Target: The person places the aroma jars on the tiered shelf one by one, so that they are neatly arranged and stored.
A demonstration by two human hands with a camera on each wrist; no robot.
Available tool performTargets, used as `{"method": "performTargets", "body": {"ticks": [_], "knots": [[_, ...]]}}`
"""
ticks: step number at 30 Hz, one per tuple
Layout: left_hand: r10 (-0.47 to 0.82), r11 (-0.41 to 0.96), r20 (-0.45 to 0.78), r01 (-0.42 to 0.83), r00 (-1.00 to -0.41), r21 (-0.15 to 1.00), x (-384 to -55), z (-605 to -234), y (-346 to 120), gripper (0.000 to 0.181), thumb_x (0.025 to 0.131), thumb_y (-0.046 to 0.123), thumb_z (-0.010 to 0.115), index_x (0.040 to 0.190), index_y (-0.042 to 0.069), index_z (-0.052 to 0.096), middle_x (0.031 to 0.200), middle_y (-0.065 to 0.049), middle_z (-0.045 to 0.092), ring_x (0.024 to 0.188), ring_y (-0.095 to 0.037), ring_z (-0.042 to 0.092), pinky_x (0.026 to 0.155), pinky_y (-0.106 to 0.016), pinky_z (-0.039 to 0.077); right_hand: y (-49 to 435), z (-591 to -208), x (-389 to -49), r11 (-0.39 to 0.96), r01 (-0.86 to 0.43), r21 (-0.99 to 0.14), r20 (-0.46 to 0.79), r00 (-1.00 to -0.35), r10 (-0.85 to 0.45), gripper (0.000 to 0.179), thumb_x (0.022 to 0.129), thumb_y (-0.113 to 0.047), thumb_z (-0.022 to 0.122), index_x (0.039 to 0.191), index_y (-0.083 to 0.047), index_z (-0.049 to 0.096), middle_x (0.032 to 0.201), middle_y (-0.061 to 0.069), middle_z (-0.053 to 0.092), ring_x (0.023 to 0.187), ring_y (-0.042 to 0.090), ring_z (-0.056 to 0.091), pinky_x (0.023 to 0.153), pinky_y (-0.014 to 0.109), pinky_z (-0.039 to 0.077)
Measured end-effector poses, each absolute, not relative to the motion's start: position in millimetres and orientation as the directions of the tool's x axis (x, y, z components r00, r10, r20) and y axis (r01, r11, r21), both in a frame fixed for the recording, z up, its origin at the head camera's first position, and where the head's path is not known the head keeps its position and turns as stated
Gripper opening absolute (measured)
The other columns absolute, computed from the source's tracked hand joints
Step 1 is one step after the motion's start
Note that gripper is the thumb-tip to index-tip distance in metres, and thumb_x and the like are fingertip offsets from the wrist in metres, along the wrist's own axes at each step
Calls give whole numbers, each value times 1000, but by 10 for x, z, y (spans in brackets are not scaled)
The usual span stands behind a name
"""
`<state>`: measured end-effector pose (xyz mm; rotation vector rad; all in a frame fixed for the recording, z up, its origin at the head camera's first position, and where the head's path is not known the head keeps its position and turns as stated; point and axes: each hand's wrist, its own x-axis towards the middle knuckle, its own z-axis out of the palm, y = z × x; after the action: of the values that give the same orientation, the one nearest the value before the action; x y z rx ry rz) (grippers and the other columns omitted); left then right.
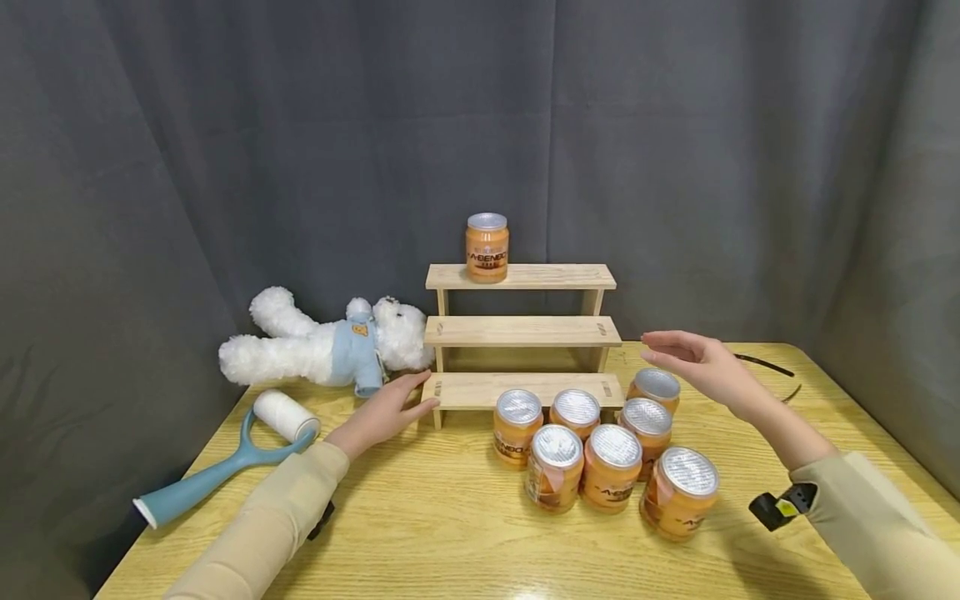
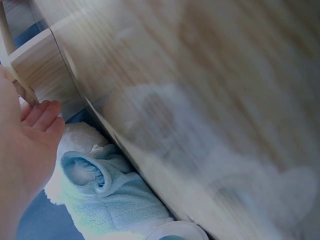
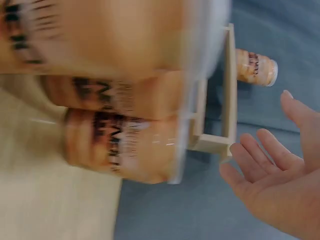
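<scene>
A three-tier wooden shelf (image 1: pixel 522 331) stands at the back of the table. My left hand (image 1: pixel 384 414) is at the left end of its lowest board, with fingertips touching or very near it. An orange jar with a silver lid (image 1: pixel 487 250) stands on the top board, left of centre. Several matching jars (image 1: pixel 555 471) stand on the table before the shelf's right half. My right hand (image 1: pixel 701 367), holding nothing, hovers just beyond and above the rearmost jar (image 1: pixel 655 387). In the right wrist view its fingers (image 3: pixel 250 159) are loosely bent.
A white plush toy in a blue top (image 1: pixel 326 342) lies left of the shelf. In front of it is a lint roller (image 1: pixel 247 454) with a blue handle. A thin black strip (image 1: pixel 765 364) lies behind the right hand. Dark curtains (image 1: pixel 480 125) surround the wooden table (image 1: pixel 420 517).
</scene>
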<state>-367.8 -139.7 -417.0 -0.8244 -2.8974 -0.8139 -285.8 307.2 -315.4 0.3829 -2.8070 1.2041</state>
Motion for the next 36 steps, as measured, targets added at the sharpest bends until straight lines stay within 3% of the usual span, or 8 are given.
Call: {"method": "performTargets", "body": {"ticks": [5,12,21,36], "knots": [[490,723,153,498,-858,478,-3689,-4136,-1399,69,95,48,48,147,5,31,147,-16,38,132,-34,40,108,-49,36,3151,-3356,-2876,660,-223,-717,139,-974,-177,54,95,-39,54,135,-5,48,135,18,52,121,32,51,97,48,46],[485,727,135,484,-864,487,-3682,-4135,-1382,71,94,50,48,148,7,30,148,-15,37,133,-33,40,108,-49,36,3244,-3530,-2903,647,-207,-734,132,-978,-162,57,94,-37,57,138,-4,45,139,22,46,127,41,44,99,57,42],[480,726,136,480,-867,492,-3671,-4148,-1384,71,94,50,48,148,8,30,148,-15,36,133,-33,39,108,-50,36,3309,-3665,-2941,638,-205,-742,114,-977,-182,60,93,-32,60,141,-1,40,143,25,39,130,44,38,98,55,43],[480,724,145,484,-865,491,-3649,-4148,-1385,69,95,48,49,147,6,32,147,-16,38,132,-34,40,108,-50,36,3398,-3691,-2929,749,-148,-645,115,-989,-97,70,90,-43,60,140,2,41,139,30,40,125,48,39,94,62,42]]}}
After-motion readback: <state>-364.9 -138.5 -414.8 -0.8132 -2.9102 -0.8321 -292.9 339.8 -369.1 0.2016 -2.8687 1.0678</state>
